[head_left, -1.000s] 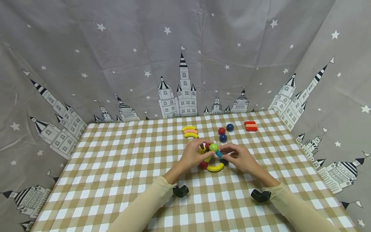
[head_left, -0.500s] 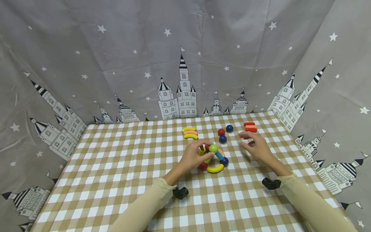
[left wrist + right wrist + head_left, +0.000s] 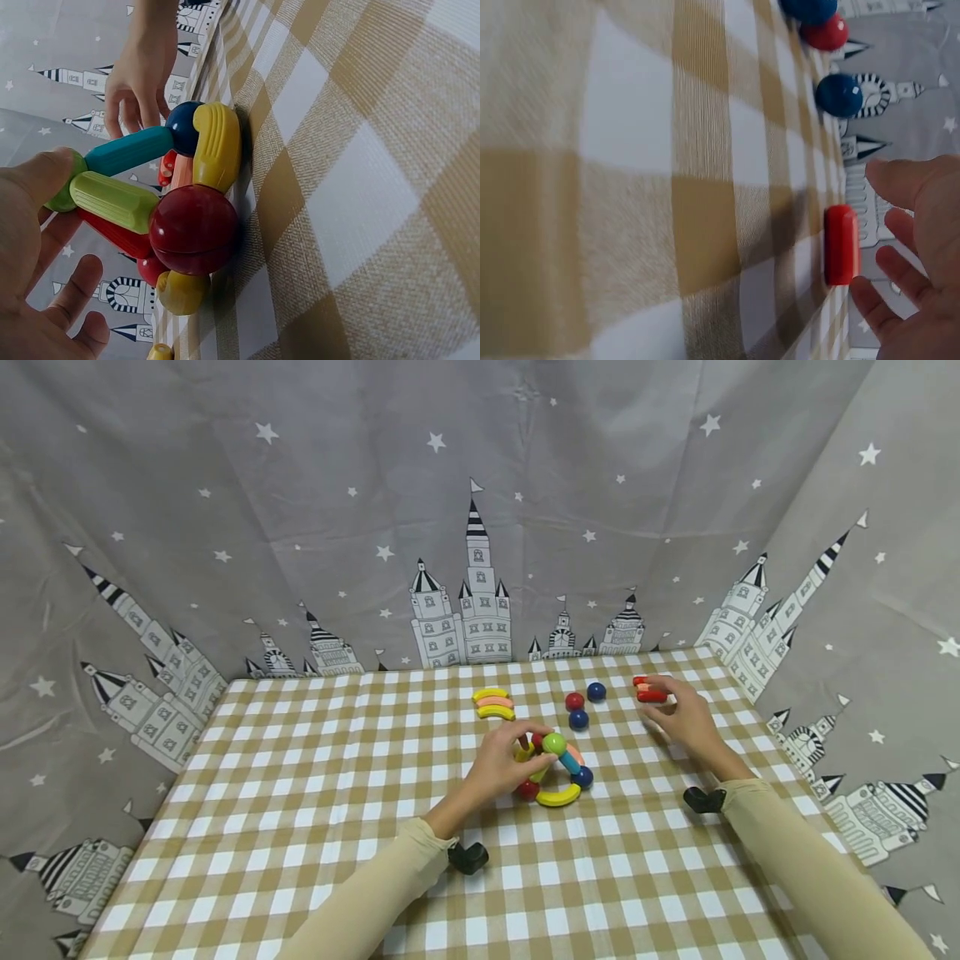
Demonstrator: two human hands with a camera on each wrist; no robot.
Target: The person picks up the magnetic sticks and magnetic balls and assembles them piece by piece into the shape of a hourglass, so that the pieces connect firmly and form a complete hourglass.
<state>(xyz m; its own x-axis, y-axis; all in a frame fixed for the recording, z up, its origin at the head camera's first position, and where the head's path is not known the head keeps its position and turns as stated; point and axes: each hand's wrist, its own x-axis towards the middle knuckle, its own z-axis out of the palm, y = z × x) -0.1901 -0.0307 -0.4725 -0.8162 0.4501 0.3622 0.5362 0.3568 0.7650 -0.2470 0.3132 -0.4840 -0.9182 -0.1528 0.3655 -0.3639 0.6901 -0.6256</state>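
My left hand (image 3: pixel 500 763) pinches the light green ball (image 3: pixel 554 743) at the top of a small pyramid of toy sticks and balls. Its thumb and a finger lie on that ball in the left wrist view. From the green ball a blue stick (image 3: pixel 129 150), a light green stick (image 3: pixel 115 201) and a red stick (image 3: pixel 114 232) run down. The base has curved yellow pieces (image 3: pixel 217 146), a dark red ball (image 3: pixel 193 229) and a dark blue ball (image 3: pixel 582 777). My right hand (image 3: pixel 685 720) reaches over the short red sticks (image 3: pixel 652 697), fingers spread; contact cannot be told.
Behind the pyramid lie two curved yellow pieces (image 3: pixel 496 712) with a curved salmon piece (image 3: pixel 494 702) between them. A red ball (image 3: pixel 574 701) and two dark blue balls (image 3: pixel 596 692) stand between these and the right hand. A checked cloth (image 3: pixel 315 793) covers the table; a grey curtain (image 3: pixel 300 485) hangs behind.
My right hand has left the blue stick of the pyramid and moved right and away from me to the short red sticks. My left hand stays at the green ball.
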